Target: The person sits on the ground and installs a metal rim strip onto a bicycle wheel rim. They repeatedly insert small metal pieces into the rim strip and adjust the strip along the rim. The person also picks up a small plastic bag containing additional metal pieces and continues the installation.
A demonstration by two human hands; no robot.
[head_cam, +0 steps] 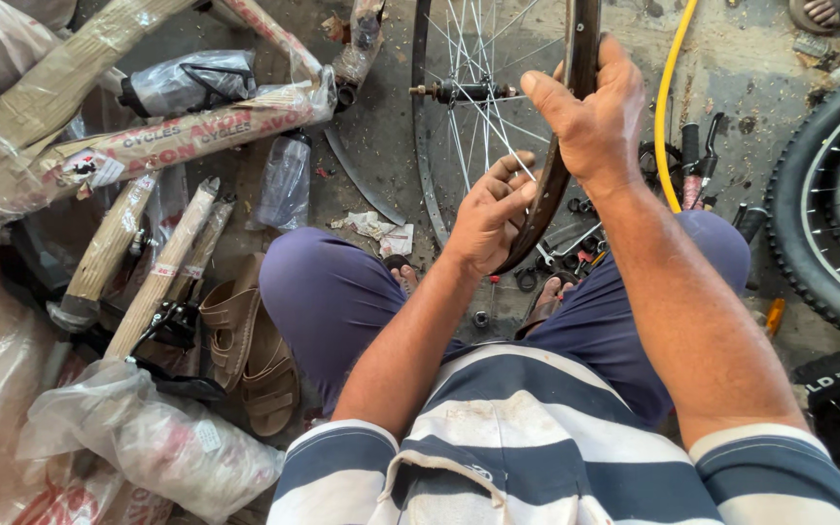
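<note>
the person sits low on the floor (pixel 760 68) with a bare spoked wheel rim (pixel 576 87) standing upright between the knees; the right hand (pixel 595 122) is closed over the rim's upper part, and the left hand (pixel 488 216) pinches with curled fingers at the rim's inner side lower down, near where the spokes (pixel 478 107) meet it, though what sits between the fingertips is too small to tell. the hub (pixel 464 92) hangs free in the middle, so the wheel rests only on these two grips and could twist or roll if the right hand slackens. the left fingers lie close to thin spokes and could get nipped if the rim turns. small rings and loose parts (pixel 561 267) lie scattered on the floor just beneath and could be knocked away, and a yellow hose (pixel 668 107) runs just beside the right forearm, near enough to snag
</note>
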